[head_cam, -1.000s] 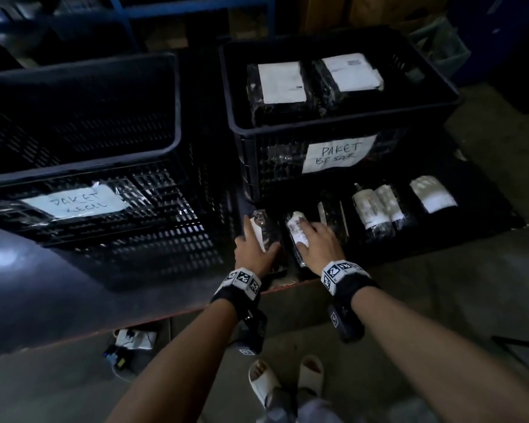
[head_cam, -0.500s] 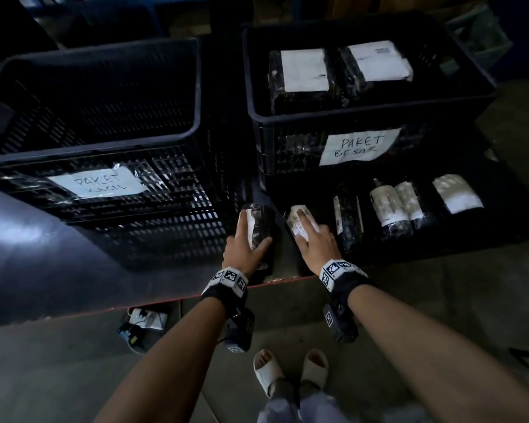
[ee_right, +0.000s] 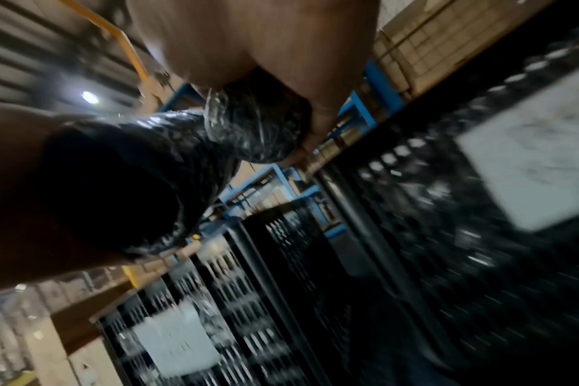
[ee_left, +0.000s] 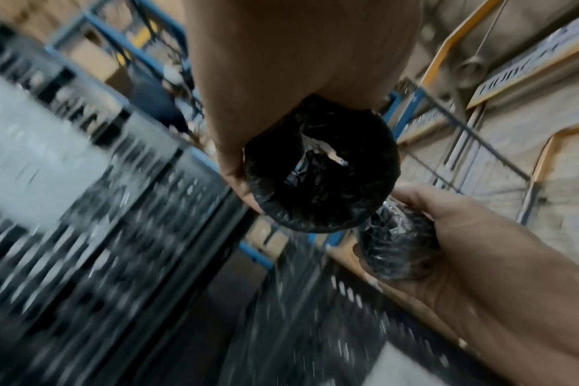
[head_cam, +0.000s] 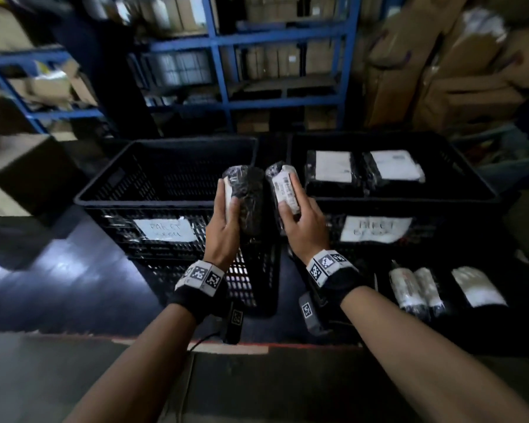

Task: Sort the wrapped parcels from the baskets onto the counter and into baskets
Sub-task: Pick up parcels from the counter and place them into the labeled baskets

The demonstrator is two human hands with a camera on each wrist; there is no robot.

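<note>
We grip one small black plastic-wrapped parcel with white label (head_cam: 244, 199) in our left hand (head_cam: 223, 230) and a similar parcel (head_cam: 283, 190) in our right hand (head_cam: 306, 228), raised before the empty black lattice basket (head_cam: 168, 199) at eleven o'clock, probably their destination.

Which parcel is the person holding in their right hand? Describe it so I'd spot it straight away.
Find the two black baskets side by side on the counter. Two hands are raised in front of the gap between them, and the right hand grips a small black-wrapped parcel. Unlike the left hand's parcel, which shows mostly black wrap, its white printed label faces up.
</note>
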